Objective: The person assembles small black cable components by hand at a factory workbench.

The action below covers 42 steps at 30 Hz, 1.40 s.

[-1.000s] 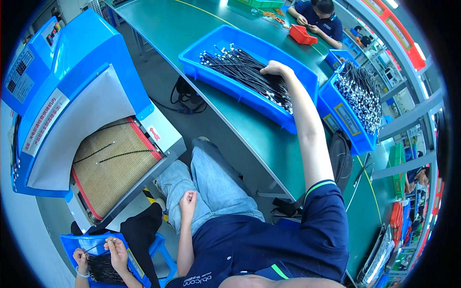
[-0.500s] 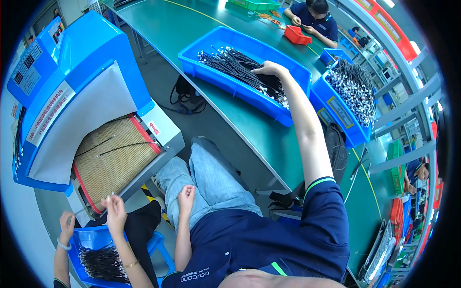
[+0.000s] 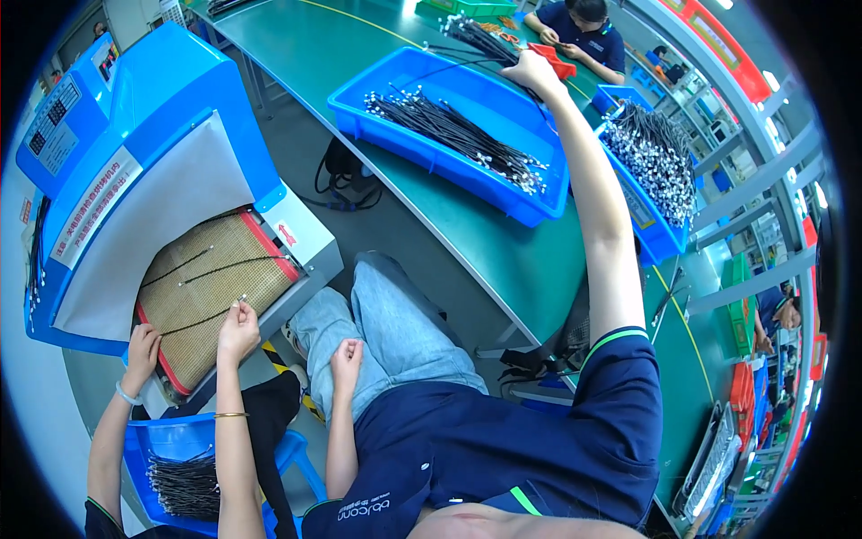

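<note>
At the lower left of the frame, a co-worker's two hands (image 3: 238, 334) stretch a single thin black cable (image 3: 203, 320) over a tan mesh belt edged in red (image 3: 215, 296). Toward the lower middle, the person's left hand (image 3: 347, 364) rests on the lap, fingers loosely curled, apparently around nothing. Farther right, a long blue plastic tray (image 3: 435, 163) stands on the green surface (image 3: 471, 220); its loose black cables with pale end fittings (image 3: 453, 135) mostly slant from upper left to lower right.

At the upper middle, above the tray's far side, is a bundle of slim black cables with whitish connector tips (image 3: 476, 38). Its long axis slants likewise, the tips pointing to the upper left (a few strands stray sideways); I cannot tell how its other end lies. The right hand (image 3: 536, 74) has its fingers wrapped around it. The bundle should be light, springy and rather slippery between strands; the sheathed middle looks the best hold, since the end fittings may be delicate.
</note>
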### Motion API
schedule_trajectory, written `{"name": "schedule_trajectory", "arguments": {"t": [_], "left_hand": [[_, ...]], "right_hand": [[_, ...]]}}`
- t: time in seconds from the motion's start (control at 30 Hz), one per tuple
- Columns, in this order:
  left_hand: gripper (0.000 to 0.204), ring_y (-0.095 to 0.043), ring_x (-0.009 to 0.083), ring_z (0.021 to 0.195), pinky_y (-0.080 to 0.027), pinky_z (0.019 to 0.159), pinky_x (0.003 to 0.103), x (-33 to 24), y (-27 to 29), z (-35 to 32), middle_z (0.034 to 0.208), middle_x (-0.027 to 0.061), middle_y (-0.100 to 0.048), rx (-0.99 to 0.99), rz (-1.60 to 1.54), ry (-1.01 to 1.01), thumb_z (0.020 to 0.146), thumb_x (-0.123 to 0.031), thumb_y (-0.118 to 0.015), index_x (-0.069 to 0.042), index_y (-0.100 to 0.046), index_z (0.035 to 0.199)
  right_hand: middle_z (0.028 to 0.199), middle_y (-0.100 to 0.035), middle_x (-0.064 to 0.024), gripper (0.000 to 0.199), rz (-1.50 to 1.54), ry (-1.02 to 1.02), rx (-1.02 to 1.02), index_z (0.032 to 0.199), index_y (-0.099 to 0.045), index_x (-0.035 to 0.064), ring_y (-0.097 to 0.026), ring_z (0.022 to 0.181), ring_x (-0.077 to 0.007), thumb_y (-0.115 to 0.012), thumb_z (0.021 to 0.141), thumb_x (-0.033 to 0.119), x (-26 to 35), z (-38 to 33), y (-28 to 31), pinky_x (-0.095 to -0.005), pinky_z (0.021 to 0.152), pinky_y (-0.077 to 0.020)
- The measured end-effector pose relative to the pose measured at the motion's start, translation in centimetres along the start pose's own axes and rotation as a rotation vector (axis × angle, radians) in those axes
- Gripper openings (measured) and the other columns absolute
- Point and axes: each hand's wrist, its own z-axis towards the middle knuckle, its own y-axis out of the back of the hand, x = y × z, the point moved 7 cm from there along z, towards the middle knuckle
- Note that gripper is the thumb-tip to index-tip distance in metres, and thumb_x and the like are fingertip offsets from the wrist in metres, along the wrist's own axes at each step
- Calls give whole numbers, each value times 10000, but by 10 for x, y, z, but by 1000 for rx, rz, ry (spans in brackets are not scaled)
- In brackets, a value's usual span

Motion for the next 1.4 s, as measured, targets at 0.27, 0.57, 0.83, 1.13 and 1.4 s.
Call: {"name": "schedule_trajectory", "arguments": {"t": [0.27,0.57,0.83,1.13,1.4], "left_hand": [[153,-473,38,524,-358,450,190,-17,-1,-8,632,-27,-526,12,-24,45,912,-182,-596,-40,-573,860],[152,-476,35,530,-359,455,186,-15,-1,-8,639,-29,-529,10,-68,39,907,-186,-601,-42,-578,863],[146,-490,37,557,-379,479,189,-32,-3,-9,665,-23,-544,26,-66,47,913,-182,-594,-41,-581,878],[284,-613,165,962,-493,844,285,-179,-61,13,1026,97,-621,249,-680,-15,983,-247,-457,-8,-561,1096],[496,-539,188,1123,-434,958,305,-252,-153,19,1227,128,-557,410,-1296,225,985,-419,-346,-30,-482,1261]], "right_hand": [[696,-673,-21,541,267,-208,844,673,-696,80,-554,539,-132,-753,633,616,-1,-63,-73,-293,530,-439],[638,-627,-18,402,433,-306,749,626,-680,106,-582,575,-153,-797,633,490,3,-73,-102,-305,530,-446],[682,-570,-39,207,1277,-359,71,775,-569,18,-584,537,-133,-720,736,154,23,-85,-16,-264,493,-478],[598,-492,5,213,1619,-45,-330,747,-552,50,-466,475,-81,-712,794,182,72,-178,92,-225,434,-342],[551,-504,-26,95,1909,84,-211,848,-574,19,-466,435,-105,-641,823,81,118,-260,77,-248,424,-360]]}}
